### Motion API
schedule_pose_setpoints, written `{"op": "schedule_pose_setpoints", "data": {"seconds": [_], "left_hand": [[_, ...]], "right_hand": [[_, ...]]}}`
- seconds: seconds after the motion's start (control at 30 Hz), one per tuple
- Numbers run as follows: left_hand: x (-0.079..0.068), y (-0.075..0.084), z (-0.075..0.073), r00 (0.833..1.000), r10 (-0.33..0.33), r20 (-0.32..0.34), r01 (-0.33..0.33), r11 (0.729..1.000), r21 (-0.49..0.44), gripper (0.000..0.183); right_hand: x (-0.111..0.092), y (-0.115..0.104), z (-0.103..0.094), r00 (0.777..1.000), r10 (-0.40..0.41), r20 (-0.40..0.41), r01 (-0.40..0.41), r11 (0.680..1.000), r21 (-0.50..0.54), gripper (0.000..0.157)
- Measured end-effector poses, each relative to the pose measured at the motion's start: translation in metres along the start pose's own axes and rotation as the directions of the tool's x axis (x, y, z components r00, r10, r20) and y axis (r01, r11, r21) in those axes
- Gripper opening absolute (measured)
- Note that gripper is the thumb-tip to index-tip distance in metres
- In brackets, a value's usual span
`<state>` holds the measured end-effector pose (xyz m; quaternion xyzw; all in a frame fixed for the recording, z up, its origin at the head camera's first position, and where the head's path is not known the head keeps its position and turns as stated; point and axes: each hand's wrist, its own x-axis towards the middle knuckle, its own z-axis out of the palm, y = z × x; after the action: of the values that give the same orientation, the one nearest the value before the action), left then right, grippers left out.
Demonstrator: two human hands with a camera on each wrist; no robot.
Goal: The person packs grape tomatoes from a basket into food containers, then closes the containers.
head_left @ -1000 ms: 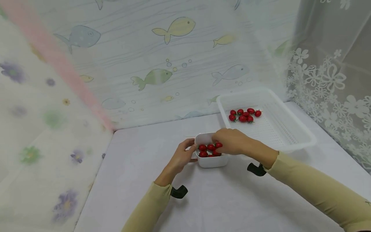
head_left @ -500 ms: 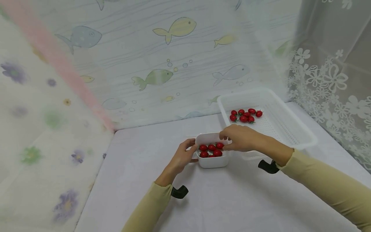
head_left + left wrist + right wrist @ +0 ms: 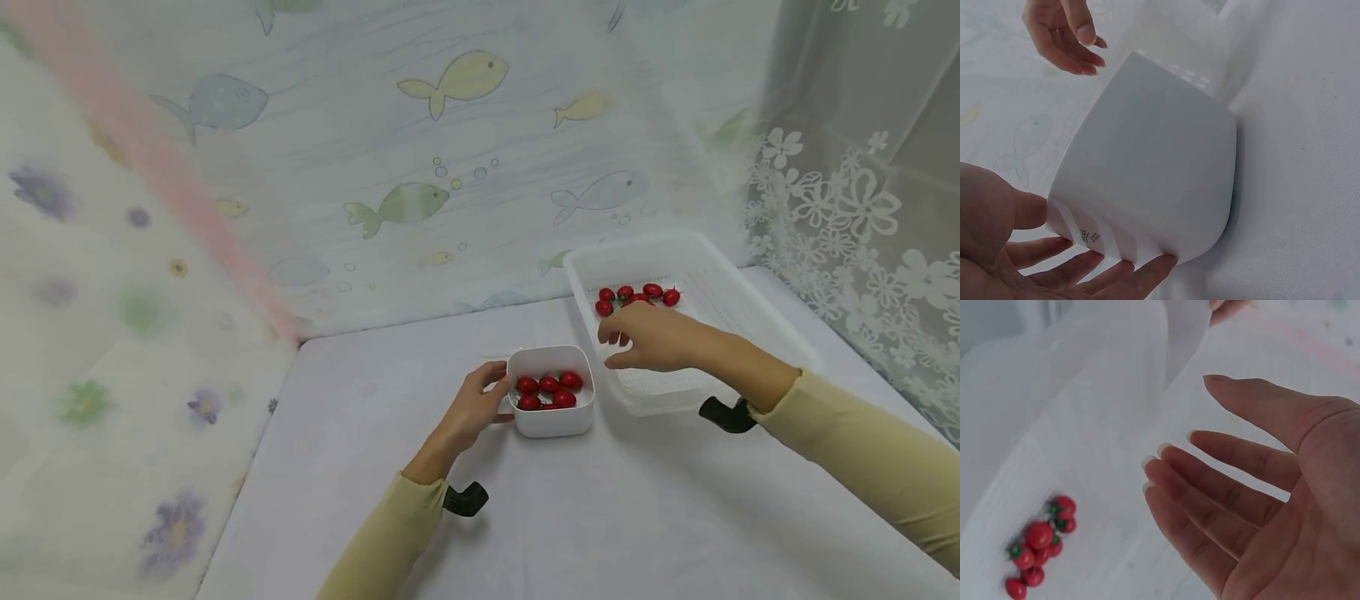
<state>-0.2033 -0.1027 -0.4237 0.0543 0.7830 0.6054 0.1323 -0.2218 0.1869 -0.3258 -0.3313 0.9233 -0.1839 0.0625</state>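
Observation:
A small white container (image 3: 555,423) stands on the white cloth with several red cherry tomatoes (image 3: 549,385) inside. My left hand (image 3: 478,402) rests its spread fingertips against the container's left wall, the thumb near the rim. In the left wrist view, the fingers (image 3: 1072,272) touch the side bearing small print. My right hand (image 3: 654,337) hovers over the near left part of a white perforated basket (image 3: 720,325), its fingers loosely bent around nothing. More cherry tomatoes (image 3: 1038,535) lie in the basket, partly hidden by the right hand in the head view.
The basket sits close to the container's right side, its raised rim between them. Behind the table hangs a fish-print curtain (image 3: 405,204). A flower-print curtain (image 3: 112,400) hangs at the left, a lace curtain (image 3: 847,200) at the right.
My right hand has withdrawn from inside the container and moved right over the basket, leaving the container's tomatoes in full view. The left hand has kept its place at the container.

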Motion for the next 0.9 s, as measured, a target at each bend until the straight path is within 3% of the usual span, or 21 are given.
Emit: {"op": "schedule_pose_setpoints", "data": {"seconds": [0.27,0.63,0.77,0.9], "left_hand": [[0.000,-0.001,-0.001,1.000,0.005,0.006,-0.005,1.000,-0.004,0.037],[0.000,-0.001,-0.001,1.000,-0.027,-0.008,0.027,1.000,0.002,0.037],[0.000,-0.001,-0.001,1.000,-0.026,-0.009,0.026,1.000,0.002,0.037],[0.001,-0.002,-0.001,1.000,-0.021,-0.013,0.021,1.000,0.011,0.036]], "right_hand": [[0.003,0.036,-0.018,0.998,0.063,-0.016,-0.063,0.998,-0.024,0.026],[0.015,0.094,-0.035,0.979,0.203,0.031,-0.203,0.979,-0.009,0.030],[0.021,0.113,-0.039,0.955,0.294,0.043,-0.295,0.955,0.014,0.034],[0.027,0.130,-0.038,0.903,0.428,0.015,-0.428,0.899,0.098,0.042]]}}
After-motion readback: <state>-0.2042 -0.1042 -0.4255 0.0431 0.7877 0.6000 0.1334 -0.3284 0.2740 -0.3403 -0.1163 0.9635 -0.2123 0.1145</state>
